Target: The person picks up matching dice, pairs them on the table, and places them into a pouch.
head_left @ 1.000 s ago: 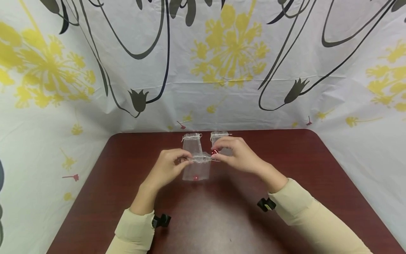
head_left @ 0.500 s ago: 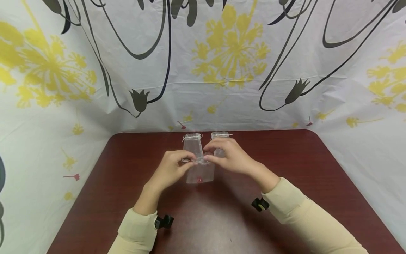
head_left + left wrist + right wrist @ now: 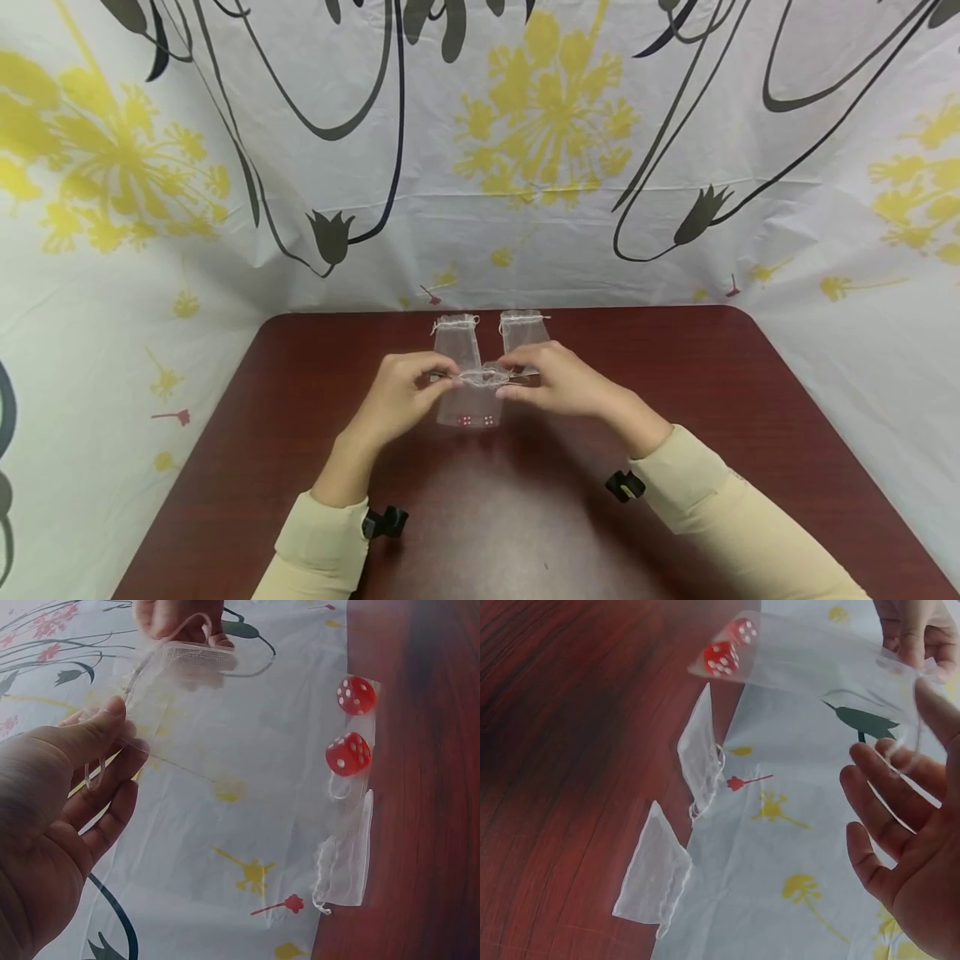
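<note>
The left grip pinches the sheer bag by its mouth; the right grip gapes beside it. If that pinch slips, bag and dice could drop.

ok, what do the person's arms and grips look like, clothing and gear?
Pale cream long sleeves with broad cuffs. By each cuff, a small black boxy device; the right device shows a yellowish mark. Left grip and right grip are bare: no gloves.
</note>
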Motion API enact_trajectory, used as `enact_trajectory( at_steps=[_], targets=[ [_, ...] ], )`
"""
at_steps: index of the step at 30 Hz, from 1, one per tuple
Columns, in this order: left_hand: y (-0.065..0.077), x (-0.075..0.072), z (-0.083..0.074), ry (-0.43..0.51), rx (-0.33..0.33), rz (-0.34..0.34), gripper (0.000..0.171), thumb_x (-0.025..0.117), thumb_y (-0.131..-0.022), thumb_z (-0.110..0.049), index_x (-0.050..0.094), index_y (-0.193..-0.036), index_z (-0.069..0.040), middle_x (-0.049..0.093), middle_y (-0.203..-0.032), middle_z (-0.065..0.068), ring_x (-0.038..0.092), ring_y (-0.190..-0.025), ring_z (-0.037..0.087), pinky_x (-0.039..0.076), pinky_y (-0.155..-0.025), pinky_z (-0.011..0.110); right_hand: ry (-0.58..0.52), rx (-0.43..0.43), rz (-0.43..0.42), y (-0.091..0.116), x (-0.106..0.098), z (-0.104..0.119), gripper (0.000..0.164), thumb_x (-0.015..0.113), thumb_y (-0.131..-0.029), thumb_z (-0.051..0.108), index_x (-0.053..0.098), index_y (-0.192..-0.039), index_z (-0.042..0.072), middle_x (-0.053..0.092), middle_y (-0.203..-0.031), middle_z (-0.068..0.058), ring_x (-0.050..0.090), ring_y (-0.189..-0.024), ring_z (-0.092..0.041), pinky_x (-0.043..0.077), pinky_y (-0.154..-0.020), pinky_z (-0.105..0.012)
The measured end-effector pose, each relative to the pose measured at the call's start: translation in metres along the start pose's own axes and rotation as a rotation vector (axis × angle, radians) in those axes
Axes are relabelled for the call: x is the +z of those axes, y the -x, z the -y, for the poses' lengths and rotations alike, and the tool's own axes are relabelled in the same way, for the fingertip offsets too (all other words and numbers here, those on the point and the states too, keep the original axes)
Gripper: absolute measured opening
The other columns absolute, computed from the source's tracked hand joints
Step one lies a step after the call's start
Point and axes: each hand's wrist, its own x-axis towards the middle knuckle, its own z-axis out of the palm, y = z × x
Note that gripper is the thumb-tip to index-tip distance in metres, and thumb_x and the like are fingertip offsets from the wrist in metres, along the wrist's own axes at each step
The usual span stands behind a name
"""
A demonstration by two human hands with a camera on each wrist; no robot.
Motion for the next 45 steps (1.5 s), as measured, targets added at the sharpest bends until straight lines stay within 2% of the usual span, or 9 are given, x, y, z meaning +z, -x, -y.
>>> enact_trajectory(
  at_steps=[5,9,13,18,23,31,34,40,45],
  targets=[
    [0.002,-0.002,0.002,-0.008,-0.007,-0.011,0.012,0.084,-0.08,-0.001,0.075,-0.086,-0.008,0.074,-0.082,-0.002,0.062,-0.069,0.007,0.056,-0.061,0.037,0.014,-0.02,-0.027,0.001,0.001,-0.002,0.01,0.072,-0.096,0.022,0.078,-0.089,0.017,0.072,-0.081,0.01,0.059,-0.067,-0.002,0.052,-0.062,-0.029],
    [0.002,-0.006,0.004,-0.037,0.003,-0.05,0.018,0.086,-0.077,-0.002,0.075,-0.091,-0.006,0.075,-0.081,-0.001,0.067,-0.071,0.009,0.057,-0.064,0.031,-0.018,-0.057,-0.113,0.002,0.0,-0.003,0.009,0.074,-0.094,0.015,0.079,-0.087,0.014,0.074,-0.08,0.007,0.063,-0.069,0.0,0.054,-0.062,-0.028],
    [0.002,-0.011,0.006,-0.066,0.036,-0.078,0.026,0.087,-0.075,-0.002,0.075,-0.098,-0.001,0.075,-0.081,0.004,0.072,-0.072,0.014,0.059,-0.067,0.034,-0.032,-0.121,-0.166,0.0,-0.001,-0.005,0.008,0.073,-0.094,0.011,0.079,-0.089,0.01,0.076,-0.084,0.004,0.067,-0.073,-0.003,0.054,-0.064,-0.027],
    [0.003,-0.017,0.009,-0.207,0.094,-0.09,0.02,0.087,-0.076,-0.006,0.078,-0.093,-0.001,0.074,-0.078,0.003,0.067,-0.066,0.015,0.056,-0.062,0.032,-0.034,-0.19,-0.242,-0.002,-0.002,-0.007,0.007,0.073,-0.092,0.008,0.08,-0.089,0.008,0.075,-0.082,0.004,0.067,-0.07,-0.005,0.052,-0.061,-0.026],
    [0.004,-0.024,0.011,-0.355,0.143,-0.105,0.01,0.086,-0.079,-0.01,0.08,-0.086,-0.006,0.07,-0.074,-0.001,0.062,-0.063,0.016,0.05,-0.059,0.034,-0.007,-0.219,-0.299,-0.003,-0.004,-0.01,0.006,0.075,-0.09,0.007,0.081,-0.089,0.007,0.075,-0.08,0.003,0.064,-0.066,-0.005,0.049,-0.061,-0.03],
    [0.008,-0.035,0.016,-0.441,0.095,-0.175,0.008,0.086,-0.08,-0.014,0.08,-0.082,-0.011,0.072,-0.075,-0.002,0.065,-0.066,0.018,0.052,-0.061,0.037,0.023,-0.238,-0.343,-0.002,-0.006,-0.015,0.005,0.077,-0.087,0.007,0.081,-0.087,0.008,0.074,-0.076,0.002,0.058,-0.059,-0.005,0.048,-0.066,-0.035],
    [0.011,-0.038,0.019,-0.466,0.081,-0.198,0.009,0.087,-0.079,-0.016,0.08,-0.082,-0.011,0.073,-0.075,-0.001,0.066,-0.066,0.019,0.053,-0.06,0.038,0.021,-0.247,-0.358,-0.002,-0.006,-0.017,0.005,0.077,-0.086,0.006,0.081,-0.084,0.008,0.074,-0.074,0.002,0.06,-0.061,-0.006,0.049,-0.067,-0.036],
    [0.015,-0.047,0.023,-0.48,0.062,-0.2,0.009,0.087,-0.08,-0.017,0.08,-0.082,-0.011,0.074,-0.076,-0.001,0.068,-0.068,0.019,0.053,-0.061,0.038,-0.001,-0.255,-0.343,-0.008,-0.001,-0.016,0.005,0.078,-0.084,0.006,0.081,-0.084,0.01,0.073,-0.075,0.006,0.067,-0.068,-0.008,0.049,-0.069,-0.036],
    [0.019,-0.057,0.026,-0.484,0.016,-0.193,0.01,0.087,-0.079,-0.016,0.08,-0.083,-0.012,0.074,-0.077,-0.001,0.069,-0.07,0.02,0.055,-0.065,0.04,-0.046,-0.25,-0.323,-0.019,0.005,-0.012,0.007,0.078,-0.086,0.006,0.081,-0.084,0.012,0.068,-0.067,0.008,0.061,-0.062,-0.004,0.049,-0.065,-0.033]
  ],
)
